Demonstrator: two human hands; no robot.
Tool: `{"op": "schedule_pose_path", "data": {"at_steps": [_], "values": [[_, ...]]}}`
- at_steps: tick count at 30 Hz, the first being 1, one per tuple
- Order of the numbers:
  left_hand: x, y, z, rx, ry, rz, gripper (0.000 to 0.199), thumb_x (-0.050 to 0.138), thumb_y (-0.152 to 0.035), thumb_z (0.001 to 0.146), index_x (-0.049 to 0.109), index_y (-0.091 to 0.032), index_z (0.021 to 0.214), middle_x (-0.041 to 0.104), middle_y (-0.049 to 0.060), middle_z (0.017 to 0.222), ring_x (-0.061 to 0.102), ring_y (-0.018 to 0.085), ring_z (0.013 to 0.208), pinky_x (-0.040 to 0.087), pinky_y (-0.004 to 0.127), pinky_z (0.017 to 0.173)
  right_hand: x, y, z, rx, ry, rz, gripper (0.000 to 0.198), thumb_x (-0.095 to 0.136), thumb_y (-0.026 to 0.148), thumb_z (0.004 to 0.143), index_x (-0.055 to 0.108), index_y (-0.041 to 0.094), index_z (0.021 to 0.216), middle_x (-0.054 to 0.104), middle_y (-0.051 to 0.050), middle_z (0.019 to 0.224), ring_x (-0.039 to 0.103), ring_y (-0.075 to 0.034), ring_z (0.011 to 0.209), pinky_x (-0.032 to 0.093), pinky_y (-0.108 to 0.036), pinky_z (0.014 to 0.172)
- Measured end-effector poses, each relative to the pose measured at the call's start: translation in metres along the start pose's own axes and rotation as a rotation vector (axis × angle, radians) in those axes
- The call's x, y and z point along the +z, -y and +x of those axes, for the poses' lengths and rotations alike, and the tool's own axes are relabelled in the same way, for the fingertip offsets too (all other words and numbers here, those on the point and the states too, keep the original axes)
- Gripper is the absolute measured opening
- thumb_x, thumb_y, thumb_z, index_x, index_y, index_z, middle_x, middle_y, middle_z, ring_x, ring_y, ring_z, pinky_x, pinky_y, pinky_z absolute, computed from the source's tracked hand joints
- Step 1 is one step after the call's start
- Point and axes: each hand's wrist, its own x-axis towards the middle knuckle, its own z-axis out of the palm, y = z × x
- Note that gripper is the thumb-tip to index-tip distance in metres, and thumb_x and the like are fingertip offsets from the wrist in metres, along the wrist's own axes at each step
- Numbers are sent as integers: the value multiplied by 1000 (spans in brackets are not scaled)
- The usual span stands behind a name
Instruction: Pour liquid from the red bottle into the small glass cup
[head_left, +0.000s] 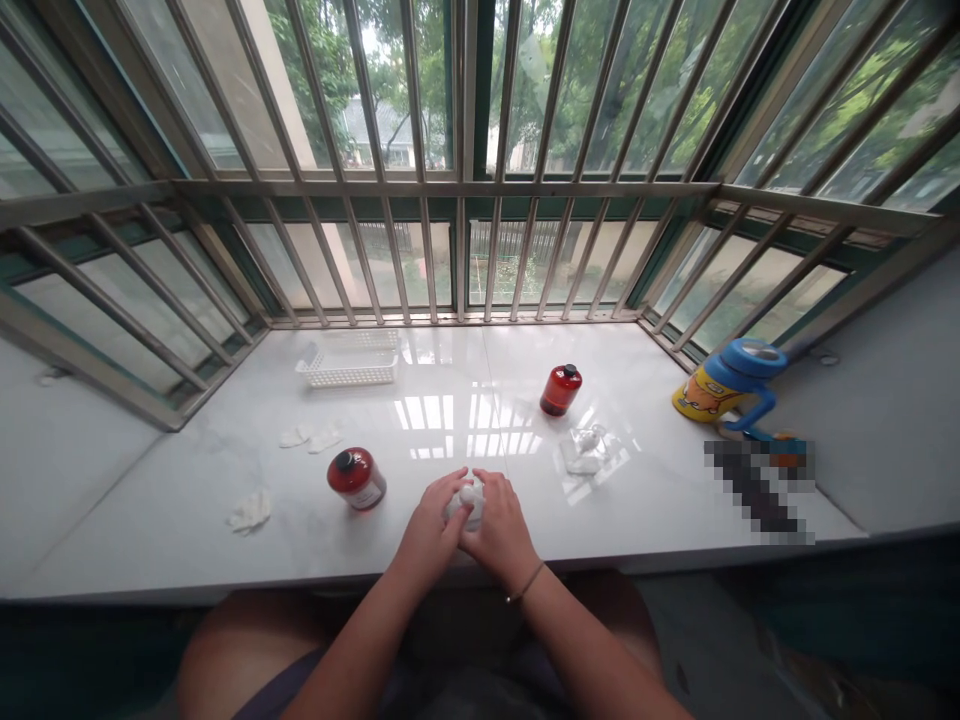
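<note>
From the head camera, both hands meet at the near edge of the white marble sill (pixel 187 500), closed around a small white bottle (pixel 471 500) that stands on the stone between them. The left hand (pixel 433 522) wraps the bottle's side with its fingers curled shut on it, while the right hand (pixel 501 530) covers the other side and pinches near the rounded top; it looks like a cap being turned, though the fingers hide too much to be sure. To do this well, the left hand should hold the body steady against the sill so that only the top rotates, and the bottle should stay upright. A red bottle with a black cap (pixel 357 478) stands just left of the hands, and a second red bottle (pixel 561 389) sits farther back to the right. Clear plastic wrapping (pixel 589 448) lies between that one and the hands. White crumpled scraps (pixel 250 511) lie to the left, a white basket (pixel 349 358) near the window bars, and a blue-lidded yellow cup (pixel 731 385) far right.
</note>
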Motion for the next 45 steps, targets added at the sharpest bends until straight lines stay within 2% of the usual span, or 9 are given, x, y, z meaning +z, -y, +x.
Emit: {"op": "schedule_pose_path", "data": {"at_steps": [4, 6, 11, 15, 19, 25, 31, 35, 45], "values": [[3, -4, 2, -115, -74, -51, 15, 73, -25, 89, 73, -25, 104, 74, 8, 140, 68, 32, 130, 51, 53, 115, -1, 1, 1, 6, 17, 16, 72, 77, 31, 74, 51, 20, 140, 64, -14, 124, 62, -34, 115, 55, -54, 103], [5, -3, 2, -166, -108, -90, 18, 79, -28, 85, 69, -24, 100, 75, 9, 136, 70, 32, 127, 53, 52, 112, 0, 1, 0, 8, 15, 20, 72, 77, 29, 74, 51, 20, 141, 64, -14, 125, 62, -34, 116, 55, -54, 102], [2, 7, 0, -129, -56, -129, 55, 88, -29, 78, 68, -25, 128, 70, 12, 145, 65, 34, 137, 49, 53, 119, 0, 1, 0, 14, 25, 21, 76, 83, 38, 75, 50, 19, 141, 64, -15, 125, 63, -35, 114, 54, -56, 104], [-2, 11, -5, -120, -24, -181, 49, 87, -29, 79, 70, -24, 125, 70, 12, 145, 67, 35, 134, 56, 51, 111, 0, 0, 0, 20, 31, 19, 79, 85, 39, 73, 50, 19, 141, 64, -15, 125, 63, -36, 114, 55, -57, 102], [0, 12, -5, -159, -35, -230, 62, 88, -29, 78, 64, -24, 136, 70, 13, 143, 70, 34, 128, 61, 47, 102, 0, 0, -1, 26, 31, 21, 79, 85, 38, 74, 50, 20, 142, 64, -16, 126, 63, -36, 115, 54, -57, 103], [1, 15, -3, -118, -20, -223, 50, 86, -30, 80, 67, -23, 125, 69, 14, 145, 67, 34, 133, 57, 49, 109, 1, -1, -1, 9, 33, 15, 80, 85, 37, 73, 49, 19, 142, 63, -16, 126, 62, -36, 115, 54, -57, 103], [2, 14, -4, -113, -5, -288, 58, 84, -26, 81, 61, -24, 134, 66, 14, 148, 66, 32, 135, 56, 47, 110, 0, -1, -1, 15, 32, 14, 80, 86, 42, 74, 51, 19, 142, 64, -16, 125, 63, -36, 114, 56, -56, 103], [1, 11, -4, -130, -22, -233, 48, 84, -25, 79, 64, -24, 123, 68, 12, 145, 67, 32, 133, 55, 48, 111, 2, -2, -2, 6, 28, 16, 80, 84, 37, 74, 50, 18, 144, 64, -16, 125, 63, -36, 114, 55, -57, 103], [1, 11, -5, -128, -27, -224, 47, 85, -32, 81, 64, -23, 122, 68, 14, 146, 68, 33, 132, 57, 48, 108, 2, -2, -2, 26, 39, 15, 82, 85, 41, 74, 49, 19, 144, 63, -17, 127, 63, -37, 117, 55, -55, 102]]}}
